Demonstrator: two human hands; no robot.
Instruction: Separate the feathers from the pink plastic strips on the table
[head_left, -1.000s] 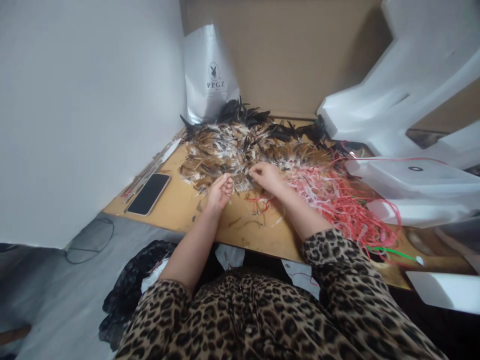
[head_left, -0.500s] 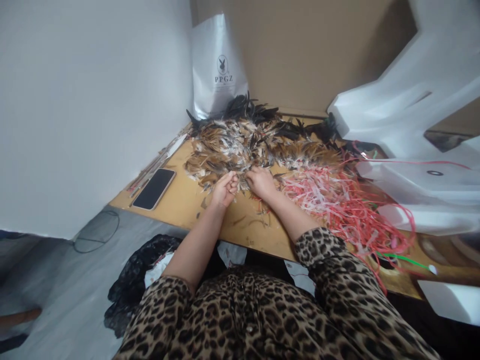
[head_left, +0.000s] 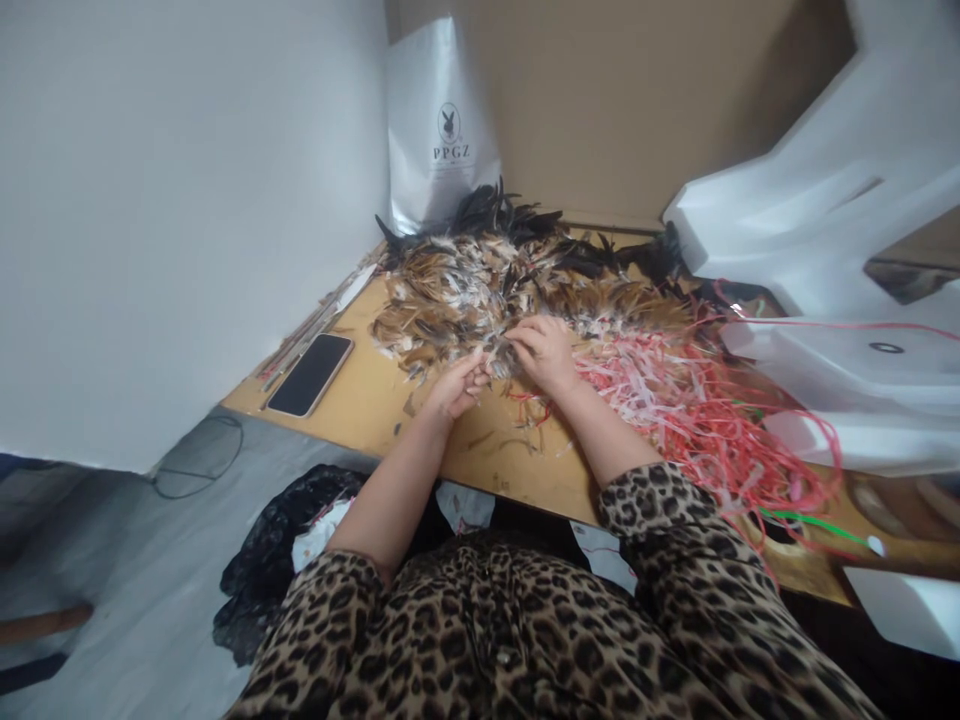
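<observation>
A wide heap of brown, white and black feathers (head_left: 442,275) lies across the middle and back of the wooden table. At its front edge my left hand (head_left: 460,385) is closed in a pinch, with whitish feather tips showing at its fingertips. My right hand (head_left: 544,350) bends in from the right, thumb and fingers pinched together close to the left fingertips on a small feather (head_left: 504,345). Pink and red ribbon strips (head_left: 675,410) lie tangled just right of my right hand.
A phone (head_left: 310,375) lies at the table's left side beside thin sticks. Behind the feathers stands a white bag (head_left: 442,130). White machine-like housing (head_left: 832,340) borders the right side. A black plastic bag (head_left: 277,560) sits on the floor below the table's front edge.
My right hand has lifted slightly and shifted right, fingers now pinched. The left hand has moved a little right, towards it. The view has shifted slightly.
</observation>
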